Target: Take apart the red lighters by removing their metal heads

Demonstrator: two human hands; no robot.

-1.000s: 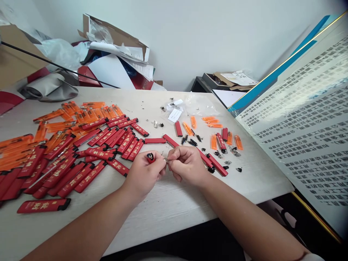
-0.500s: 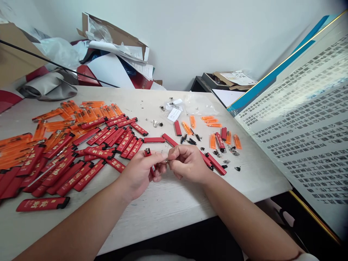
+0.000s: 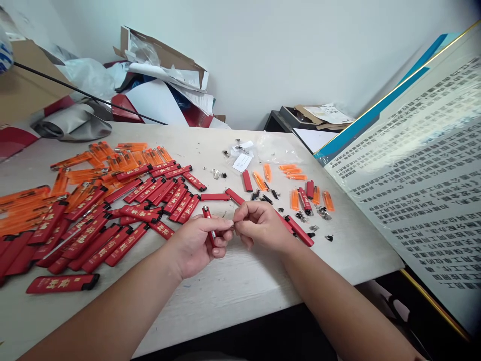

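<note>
My left hand [image 3: 199, 243] is closed around a red lighter [image 3: 208, 220], its metal top pointing up past the index finger. My right hand [image 3: 259, 225] is pinched, its fingertips meeting my left thumb and finger. Whatever small piece is between the fingertips is too small to make out. Left of my hands spreads a pile of red lighters [image 3: 124, 244] with gold characters. Behind these lie orange see-through lighters [image 3: 128, 159]. Close to my right hand are long red lighter bodies [image 3: 299, 230] and small black parts [image 3: 266, 199].
A clear plastic bag [image 3: 280, 148] and a white label [image 3: 242, 162] lie at the table's back. Orange pieces [image 3: 295, 176] are on the right. A large printed board [image 3: 413, 160] leans along the right edge. Boxes and papers [image 3: 161, 65] are heaped behind the table.
The view has shifted slightly. The red lighter in my left hand has turned so more of its front shows. Both hands' fingertips stay together.
</note>
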